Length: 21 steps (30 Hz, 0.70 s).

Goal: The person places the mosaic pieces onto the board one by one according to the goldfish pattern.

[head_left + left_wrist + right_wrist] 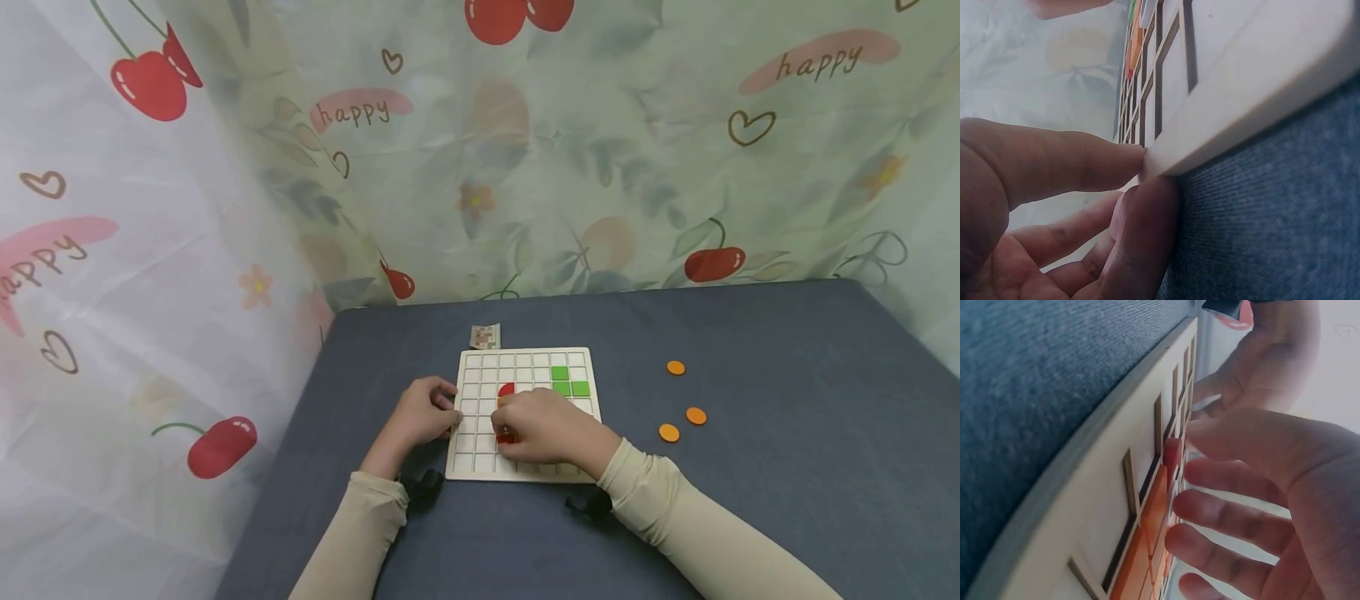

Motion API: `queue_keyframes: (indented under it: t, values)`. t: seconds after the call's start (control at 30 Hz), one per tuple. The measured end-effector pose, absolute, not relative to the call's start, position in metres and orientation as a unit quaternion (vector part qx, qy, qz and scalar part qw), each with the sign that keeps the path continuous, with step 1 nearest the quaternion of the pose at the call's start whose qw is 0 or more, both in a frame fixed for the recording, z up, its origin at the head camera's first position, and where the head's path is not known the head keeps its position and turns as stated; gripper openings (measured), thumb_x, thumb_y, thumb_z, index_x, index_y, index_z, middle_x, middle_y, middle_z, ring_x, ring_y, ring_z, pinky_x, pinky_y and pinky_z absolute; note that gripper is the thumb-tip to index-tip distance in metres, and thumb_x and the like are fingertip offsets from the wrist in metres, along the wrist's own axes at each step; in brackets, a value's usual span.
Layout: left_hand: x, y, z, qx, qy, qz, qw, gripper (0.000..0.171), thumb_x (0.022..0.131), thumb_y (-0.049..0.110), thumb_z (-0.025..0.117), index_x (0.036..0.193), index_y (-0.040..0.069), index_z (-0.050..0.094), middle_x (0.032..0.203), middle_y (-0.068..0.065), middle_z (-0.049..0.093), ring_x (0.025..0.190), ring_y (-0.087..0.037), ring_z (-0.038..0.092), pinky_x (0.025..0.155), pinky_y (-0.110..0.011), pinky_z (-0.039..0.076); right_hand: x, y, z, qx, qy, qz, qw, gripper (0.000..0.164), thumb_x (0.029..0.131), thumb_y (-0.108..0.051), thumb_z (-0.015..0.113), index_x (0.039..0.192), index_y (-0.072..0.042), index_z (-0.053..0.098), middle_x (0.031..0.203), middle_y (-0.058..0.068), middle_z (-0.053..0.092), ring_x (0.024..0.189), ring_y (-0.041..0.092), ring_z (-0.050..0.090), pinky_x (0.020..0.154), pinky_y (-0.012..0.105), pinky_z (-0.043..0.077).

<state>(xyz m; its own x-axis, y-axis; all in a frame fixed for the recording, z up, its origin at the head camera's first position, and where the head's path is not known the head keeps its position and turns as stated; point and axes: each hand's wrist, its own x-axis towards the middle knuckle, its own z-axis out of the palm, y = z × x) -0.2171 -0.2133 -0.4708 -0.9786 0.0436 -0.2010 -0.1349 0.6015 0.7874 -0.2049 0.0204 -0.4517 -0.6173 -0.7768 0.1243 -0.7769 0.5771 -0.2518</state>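
Observation:
A white square grid board (471, 475) lies on the dark cloth. At its left edge my left hand (422, 414) pinches the rim, thumb (1104, 164) and forefinger (1147, 231) meeting at the side in the left wrist view. My right hand (551, 425) is over the middle of the board, covering several cells. Its fingertips are spread beside a red tile (1172, 453), the thumb closest to it. Orange tiles (1138, 569) sit in neighbouring cells. A red rounded tile (507, 389) shows just beyond the right hand, and green square tiles (560, 373) fill cells at the upper right.
Three orange round pieces (670, 432) lie on the dark tablecloth (787, 400) to the right of the board. A small patterned card (485, 336) touches the board's far edge. Printed curtains (555, 167) hang behind and to the left.

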Motion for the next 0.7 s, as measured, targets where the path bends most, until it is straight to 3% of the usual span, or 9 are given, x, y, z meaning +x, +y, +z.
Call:
queue_keyframes:
  t: [0.2,0.7]
  values:
    - [-0.218,-0.212,-0.470,-0.029,0.890,0.444,0.100,0.035,0.089,0.004,0.077,0.123,0.002,0.069,0.094,-0.013,0.069,0.070,-0.020,0.067,0.061,-0.032,0.063,-0.205,0.022,-0.452,0.442,-0.884,0.151,-0.032,0.008,0.086,-0.014,0.077,0.084,-0.020,0.073,0.074,-0.011,0.053,0.063,0.005,0.047,0.058,0.024,0.039]
    - [-0.217,-0.212,-0.469,-0.033,0.893,0.437,0.101,0.035,0.090,0.005,0.078,0.124,0.003,0.069,0.095,-0.012,0.068,0.070,-0.021,0.067,0.061,-0.033,0.062,-0.207,0.032,-0.449,0.437,-0.882,0.174,-0.037,0.002,0.092,-0.019,0.078,0.090,-0.019,0.077,0.083,-0.007,0.063,0.069,0.004,0.051,0.063,0.023,0.047]
